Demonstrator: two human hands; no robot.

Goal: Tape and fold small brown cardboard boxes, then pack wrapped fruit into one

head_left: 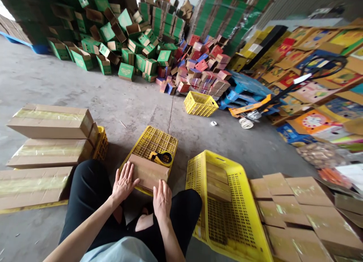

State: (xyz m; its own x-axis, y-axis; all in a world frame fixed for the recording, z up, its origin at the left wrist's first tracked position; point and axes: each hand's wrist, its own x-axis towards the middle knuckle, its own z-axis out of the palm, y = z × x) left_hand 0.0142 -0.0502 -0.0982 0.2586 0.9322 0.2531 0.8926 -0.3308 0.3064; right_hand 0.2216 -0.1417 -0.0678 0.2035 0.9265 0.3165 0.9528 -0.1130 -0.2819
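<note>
A brown cardboard box (149, 172) lies across an upturned yellow plastic crate (154, 139) in front of my knees. My left hand (124, 182) rests on its left end, palm down with the fingers stretched out. At the right end, my right hand (162, 197) touches the near edge with its fingertips, fingers extended and wrapped round nothing. A yellow and black tape dispenser (162, 157) sits on the crate just behind the box, touched by neither hand.
Taped cartons (51, 122) are stacked at my left. On my right stands a large yellow crate (241, 216) with flat cardboard inside, beside more taped boxes (292, 216). Farther off are a small yellow crate (200, 105), a pallet jack (255, 112), blue pallets (245, 88) and heaped green boxes (126, 70).
</note>
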